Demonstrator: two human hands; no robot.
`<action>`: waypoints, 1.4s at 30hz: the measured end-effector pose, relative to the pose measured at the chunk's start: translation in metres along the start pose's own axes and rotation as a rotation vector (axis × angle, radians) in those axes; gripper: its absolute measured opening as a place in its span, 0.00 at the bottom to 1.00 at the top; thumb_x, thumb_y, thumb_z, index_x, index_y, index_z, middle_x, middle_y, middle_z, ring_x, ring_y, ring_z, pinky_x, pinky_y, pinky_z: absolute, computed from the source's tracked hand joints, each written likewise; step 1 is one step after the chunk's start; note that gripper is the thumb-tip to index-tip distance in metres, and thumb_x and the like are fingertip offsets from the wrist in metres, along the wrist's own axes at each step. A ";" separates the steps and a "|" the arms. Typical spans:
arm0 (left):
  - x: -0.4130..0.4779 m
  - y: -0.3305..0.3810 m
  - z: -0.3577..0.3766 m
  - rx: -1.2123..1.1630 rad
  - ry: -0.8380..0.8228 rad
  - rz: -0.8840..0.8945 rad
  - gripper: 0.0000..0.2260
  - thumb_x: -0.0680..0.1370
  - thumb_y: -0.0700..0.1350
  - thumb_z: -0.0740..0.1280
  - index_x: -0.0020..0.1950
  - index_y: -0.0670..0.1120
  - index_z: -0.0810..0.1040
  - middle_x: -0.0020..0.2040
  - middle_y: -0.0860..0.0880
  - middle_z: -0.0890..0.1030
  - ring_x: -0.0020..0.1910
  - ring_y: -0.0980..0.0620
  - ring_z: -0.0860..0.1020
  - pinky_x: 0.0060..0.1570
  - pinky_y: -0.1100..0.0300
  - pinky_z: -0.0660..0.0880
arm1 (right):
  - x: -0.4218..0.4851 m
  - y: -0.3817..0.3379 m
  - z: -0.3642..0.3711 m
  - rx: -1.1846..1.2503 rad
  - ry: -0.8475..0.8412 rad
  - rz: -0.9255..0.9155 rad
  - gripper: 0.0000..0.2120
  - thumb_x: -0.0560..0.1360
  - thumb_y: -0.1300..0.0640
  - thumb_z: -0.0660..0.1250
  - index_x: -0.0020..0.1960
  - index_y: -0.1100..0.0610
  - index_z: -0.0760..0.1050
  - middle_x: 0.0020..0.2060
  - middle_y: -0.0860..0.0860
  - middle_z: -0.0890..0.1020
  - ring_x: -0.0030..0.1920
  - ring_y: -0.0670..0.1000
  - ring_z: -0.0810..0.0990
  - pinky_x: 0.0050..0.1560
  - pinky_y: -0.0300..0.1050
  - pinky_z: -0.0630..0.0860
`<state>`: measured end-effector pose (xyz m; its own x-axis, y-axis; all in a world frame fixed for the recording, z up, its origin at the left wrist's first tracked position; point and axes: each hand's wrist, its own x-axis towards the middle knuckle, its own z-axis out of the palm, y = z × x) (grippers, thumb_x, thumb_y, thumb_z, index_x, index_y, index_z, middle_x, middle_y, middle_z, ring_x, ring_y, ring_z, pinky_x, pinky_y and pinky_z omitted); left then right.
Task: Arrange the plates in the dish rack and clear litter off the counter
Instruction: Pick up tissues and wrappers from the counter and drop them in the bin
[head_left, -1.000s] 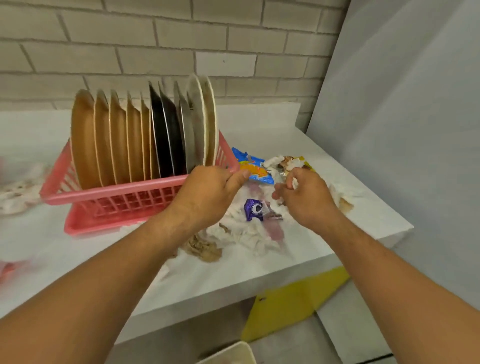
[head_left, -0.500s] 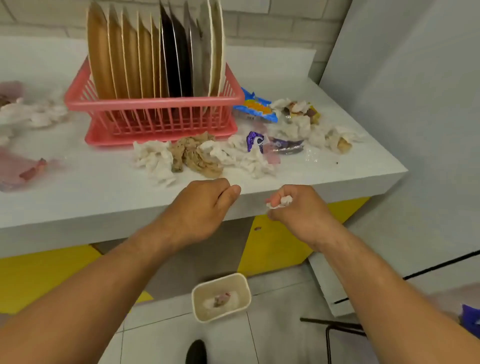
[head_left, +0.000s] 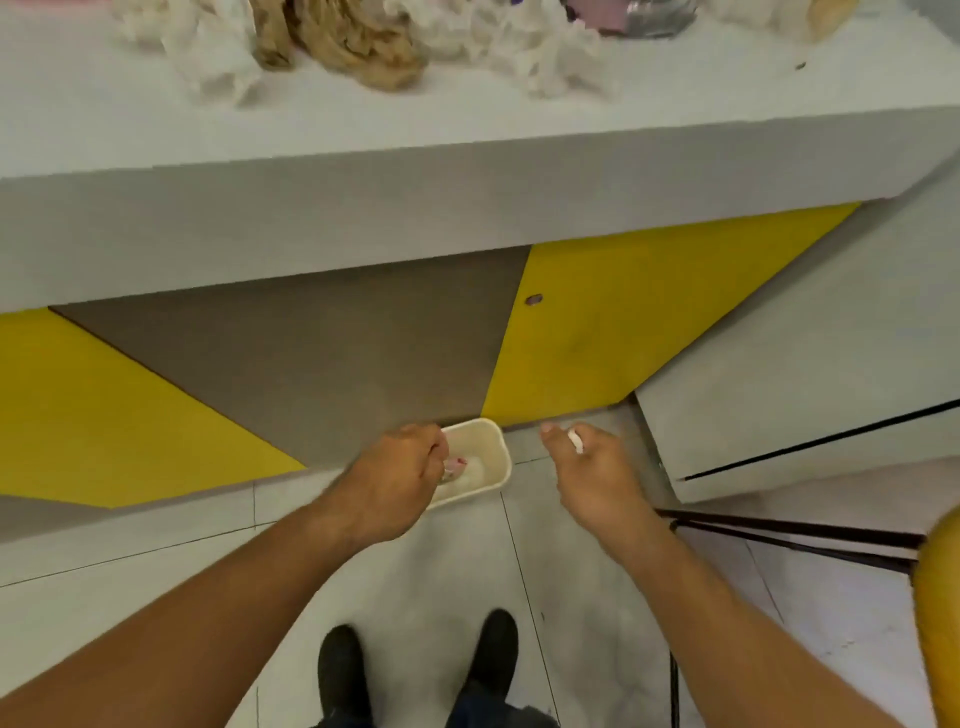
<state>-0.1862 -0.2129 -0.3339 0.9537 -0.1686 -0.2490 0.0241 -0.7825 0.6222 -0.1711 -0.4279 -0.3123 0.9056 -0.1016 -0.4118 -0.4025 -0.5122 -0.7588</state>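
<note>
I look down over the counter's front edge (head_left: 467, 156). A small cream bin (head_left: 488, 447) stands on the floor against the cabinet, with a pink and white scrap (head_left: 457, 464) inside. My left hand (head_left: 395, 480) hangs over the bin's left side with fingers curled; nothing shows in it. To the right of the bin, my right hand (head_left: 597, 473) pinches a small white paper scrap (head_left: 574, 441). Crumpled white tissues (head_left: 208, 52) and brown paper (head_left: 363, 47) lie along the counter at the top. The dish rack and plates are out of view.
The cabinet front below the counter has yellow (head_left: 623, 322) and brown (head_left: 337, 353) panels. My two black shoes (head_left: 340, 670) stand on the grey tiles. Black metal bars (head_left: 779, 535) and a yellow object (head_left: 940, 597) are at the right.
My view tilted down from the counter to the floor. Both hands dropped from counter height to the bin, the right one still pinching the white scrap.
</note>
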 end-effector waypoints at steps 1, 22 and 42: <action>0.005 -0.019 0.020 0.020 -0.018 -0.007 0.08 0.80 0.46 0.57 0.48 0.48 0.76 0.48 0.50 0.78 0.46 0.49 0.76 0.49 0.54 0.73 | 0.007 0.018 0.012 0.031 -0.009 0.052 0.19 0.78 0.45 0.62 0.31 0.51 0.67 0.26 0.47 0.71 0.31 0.49 0.71 0.35 0.46 0.70; 0.120 -0.232 0.204 -0.190 0.000 -0.271 0.14 0.81 0.55 0.56 0.50 0.53 0.79 0.48 0.52 0.82 0.50 0.51 0.78 0.50 0.57 0.72 | 0.175 0.211 0.228 0.492 -0.129 0.479 0.09 0.76 0.51 0.66 0.39 0.53 0.78 0.36 0.50 0.81 0.34 0.50 0.77 0.34 0.43 0.76; 0.053 -0.058 0.034 -0.115 0.088 -0.065 0.09 0.79 0.55 0.58 0.42 0.60 0.74 0.40 0.59 0.77 0.41 0.63 0.73 0.38 0.66 0.66 | 0.082 0.054 0.073 0.169 -0.081 0.009 0.06 0.78 0.52 0.63 0.46 0.47 0.79 0.45 0.38 0.81 0.48 0.36 0.76 0.44 0.32 0.68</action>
<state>-0.1471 -0.1968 -0.4083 0.9715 -0.0621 -0.2287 0.1164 -0.7156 0.6887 -0.1286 -0.4019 -0.4234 0.8906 -0.0329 -0.4535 -0.4339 -0.3599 -0.8260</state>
